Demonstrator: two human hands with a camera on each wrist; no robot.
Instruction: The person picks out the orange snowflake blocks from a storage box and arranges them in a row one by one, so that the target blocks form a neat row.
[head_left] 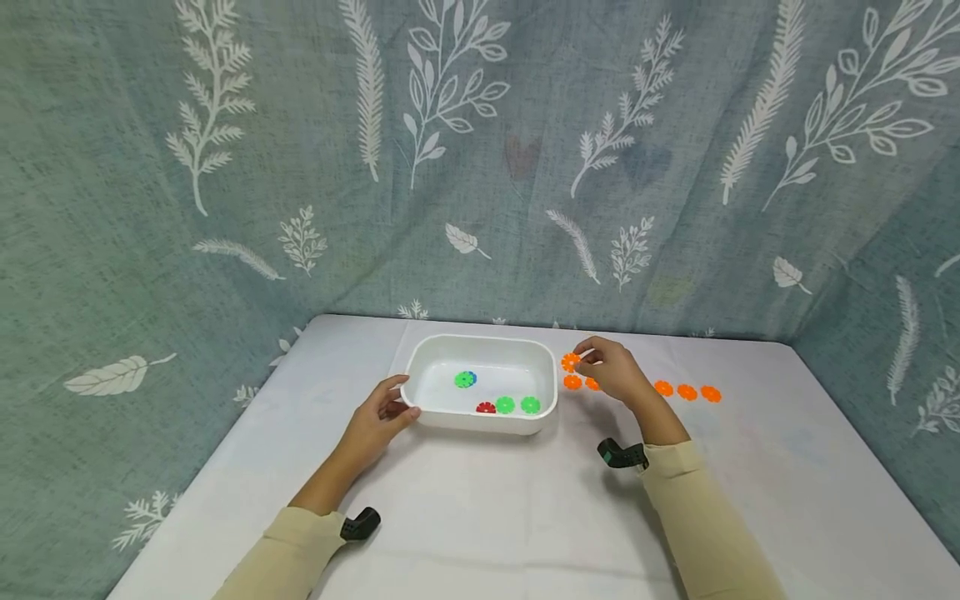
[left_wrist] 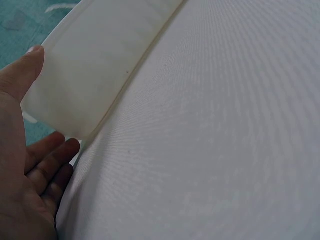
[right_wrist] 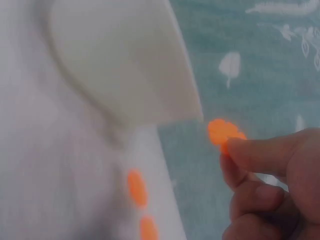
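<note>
A white plastic tray (head_left: 480,422) stands on the table, with green discs (head_left: 506,405), a red disc (head_left: 486,407) and a partly covered blue disc (head_left: 473,378) inside. My left hand (head_left: 379,417) holds the tray's left end, thumb at the near corner and fingers around the side. In the left wrist view the thumb (left_wrist: 31,67) lies against the tray wall. Just past the tray's right end, my right hand (head_left: 611,371) pinches an orange notched disc (right_wrist: 222,132) between thumb and finger, raised above the table. Another orange disc (head_left: 572,382) lies below it.
Several orange discs (head_left: 687,392) lie in a row on the white tablecloth (head_left: 480,517), running right from the tray and partly hidden by my right hand. A green leaf-patterned curtain (head_left: 480,233) hangs behind the table and at its sides.
</note>
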